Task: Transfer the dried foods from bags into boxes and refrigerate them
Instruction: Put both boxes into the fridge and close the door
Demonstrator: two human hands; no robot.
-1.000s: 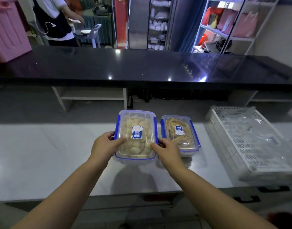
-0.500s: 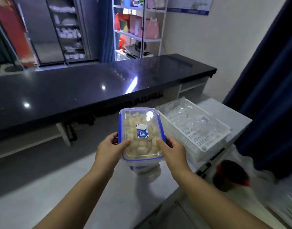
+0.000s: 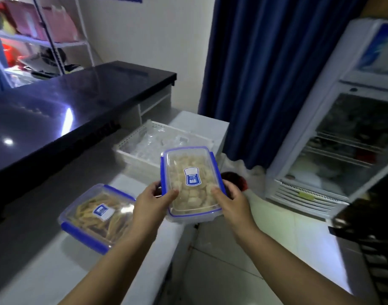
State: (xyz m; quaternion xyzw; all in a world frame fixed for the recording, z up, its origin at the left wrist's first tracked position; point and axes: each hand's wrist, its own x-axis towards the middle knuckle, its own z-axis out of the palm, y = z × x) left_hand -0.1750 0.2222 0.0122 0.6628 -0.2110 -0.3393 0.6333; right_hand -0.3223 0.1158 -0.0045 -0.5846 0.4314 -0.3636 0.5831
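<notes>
A: Where is the box you carry?

B: The box with pale chunks (image 3: pixel 192 182) is in the middle of the view, lifted above the front edge of the grey counter (image 3: pixel 45 271). Its clear lid with blue clips is closed, and a blue label sits on top. You hold it with both hands. Your left hand (image 3: pixel 152 202) is clamped on its side at 9 o'clock, with the thumb resting on the lid. Your right hand (image 3: pixel 231 200) is clamped on its side at 3 o'clock, also with the thumb on the lid.

A: And the other box?

B: The box with yellow strips (image 3: pixel 98 216) lies flat on the counter, at 8 o'clock from the box you hold. It is closed too, and no hand touches it. Your left forearm passes just beside its near corner.

A: What is behind the box you hold?

B: At 11 o'clock from it, a white basket (image 3: pixel 131 148) stands on the counter, with clear plastic bags (image 3: pixel 158 142) inside. Further at 10 o'clock is the black countertop (image 3: pixel 56 106), higher than the grey one.

A: Where is the refrigerator?

B: The refrigerator (image 3: pixel 338 137) stands on the floor at 3 o'clock from the box, well apart from it. It has a glass front and wire shelves show through it. I cannot tell what is on them. A dark blue curtain (image 3: pixel 265 73) hangs between the counter's end and the refrigerator.
</notes>
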